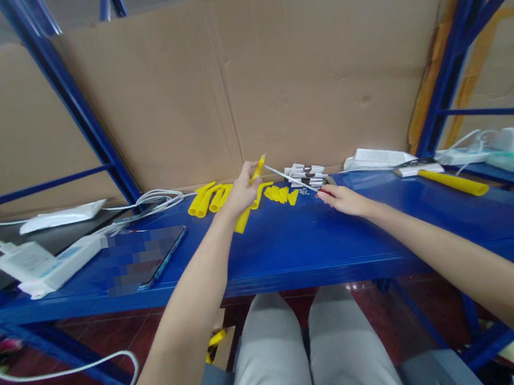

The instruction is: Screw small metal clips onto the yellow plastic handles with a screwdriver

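My left hand (243,189) is closed around a short yellow plastic piece (259,167), holding it above the blue shelf (290,246). My right hand (344,199) grips the red-and-dark handle of a long thin metal tool, which looks like a screwdriver (290,178). Its tip points left and reaches the yellow piece or very near it; contact is unclear. Below the tool lies a row of small yellow pieces (279,194). Several yellow tubes (200,203) lie left of my left hand, and another yellow tube (243,222) is partly hidden by it.
Small white-and-black items (306,173) lie behind the tool. At left are a tablet-like device (163,254), a white power strip (62,268) and cables (162,198). A yellow-handled tool (455,181) and white packets (374,158) lie at right. Cardboard (315,71) stands behind.
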The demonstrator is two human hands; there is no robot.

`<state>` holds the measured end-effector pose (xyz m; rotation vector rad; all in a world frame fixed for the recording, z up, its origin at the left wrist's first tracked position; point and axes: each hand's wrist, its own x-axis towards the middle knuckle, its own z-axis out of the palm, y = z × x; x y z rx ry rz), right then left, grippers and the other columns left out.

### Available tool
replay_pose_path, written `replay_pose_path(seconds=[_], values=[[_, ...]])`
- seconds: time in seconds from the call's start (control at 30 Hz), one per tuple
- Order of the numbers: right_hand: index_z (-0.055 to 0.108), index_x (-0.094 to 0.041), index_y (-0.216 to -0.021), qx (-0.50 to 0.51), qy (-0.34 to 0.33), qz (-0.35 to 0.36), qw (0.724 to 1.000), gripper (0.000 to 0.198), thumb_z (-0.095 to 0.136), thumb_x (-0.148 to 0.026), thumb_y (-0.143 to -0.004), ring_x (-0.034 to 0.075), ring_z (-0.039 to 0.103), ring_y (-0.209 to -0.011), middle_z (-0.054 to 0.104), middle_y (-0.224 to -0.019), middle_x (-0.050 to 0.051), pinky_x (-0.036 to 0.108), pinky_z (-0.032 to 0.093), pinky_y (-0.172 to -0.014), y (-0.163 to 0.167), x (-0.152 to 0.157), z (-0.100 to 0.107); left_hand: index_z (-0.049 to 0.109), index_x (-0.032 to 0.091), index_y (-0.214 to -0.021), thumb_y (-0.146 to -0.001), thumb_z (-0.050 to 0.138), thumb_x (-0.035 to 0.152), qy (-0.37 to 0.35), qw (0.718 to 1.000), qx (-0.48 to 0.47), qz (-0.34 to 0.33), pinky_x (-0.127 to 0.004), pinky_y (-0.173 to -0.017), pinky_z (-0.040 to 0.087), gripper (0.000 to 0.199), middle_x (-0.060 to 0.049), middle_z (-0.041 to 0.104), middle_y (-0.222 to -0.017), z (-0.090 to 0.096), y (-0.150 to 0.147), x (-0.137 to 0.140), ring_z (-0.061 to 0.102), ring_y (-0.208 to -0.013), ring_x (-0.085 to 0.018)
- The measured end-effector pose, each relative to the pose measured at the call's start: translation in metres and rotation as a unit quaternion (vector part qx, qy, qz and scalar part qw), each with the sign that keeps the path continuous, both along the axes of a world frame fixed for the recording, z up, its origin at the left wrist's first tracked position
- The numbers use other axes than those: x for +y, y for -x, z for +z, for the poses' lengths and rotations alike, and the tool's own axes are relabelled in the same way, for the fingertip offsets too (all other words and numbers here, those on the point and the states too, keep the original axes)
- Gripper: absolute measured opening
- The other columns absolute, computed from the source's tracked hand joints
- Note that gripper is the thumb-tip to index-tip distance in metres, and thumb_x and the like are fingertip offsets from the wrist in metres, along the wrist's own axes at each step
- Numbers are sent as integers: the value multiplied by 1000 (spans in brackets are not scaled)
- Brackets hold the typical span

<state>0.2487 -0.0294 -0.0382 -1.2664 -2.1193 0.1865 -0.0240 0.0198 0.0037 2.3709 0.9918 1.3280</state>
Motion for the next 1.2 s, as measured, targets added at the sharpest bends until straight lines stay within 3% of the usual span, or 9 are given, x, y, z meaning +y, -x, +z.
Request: replay_pose_path(seconds=[0.17, 0.4, 0.7, 1.0, 1.2], values=[[53, -19, -72, 33, -3, 8, 999, 35, 43, -50, -84, 14, 50, -55, 54, -61, 1, 26, 40, -55, -4, -1, -1, 41, 18, -121, -87, 40, 21, 36, 999, 18, 19, -39, -92, 47, 35, -13, 59, -120, 1, 0, -5, 59, -105, -20], [56, -18, -79, 122, -24, 7, 992, 43, 55, -60, -73, 16, 51, -62, 58, -68, 3, 29, 42, -59, -7, 5, -7, 41, 16, -123, -86, 40, 22, 39, 998, 41, 32, -41, -94, 45, 38, -15, 55, -128, 6, -2, -15, 57, -111, -22], [61, -16, -78, 81, 56, -7, 995, 41, 46, -54, -82, 14, 50, -59, 57, -65, 2, 27, 42, -58, -11, 10, 1, 42, 18, -123, -86, 39, 21, 26, 998, 45, 46, -39, -93, 46, 37, -13, 58, -125, 5, -3, -14, 58, -109, -21], [52, -19, -80, 143, 59, 6, 988, 34, 60, -51, -74, 13, 54, -57, 57, -68, 0, 29, 47, -59, -12, 13, -5, 41, 18, -126, -86, 38, 22, 29, 996, 67, 57, -40, -90, 47, 40, -13, 60, -120, 3, -2, -13, 60, -104, -21], [58, -18, -79, 76, 26, -20, 997, 28, 50, -45, -82, 17, 55, -68, 61, -73, 4, 34, 47, -70, -12, 14, -4, 42, 19, -125, -86, 38, 22, 17, 996, 73, 54, -38, -92, 46, 39, -11, 61, -120, 3, -3, -14, 59, -107, -21]])
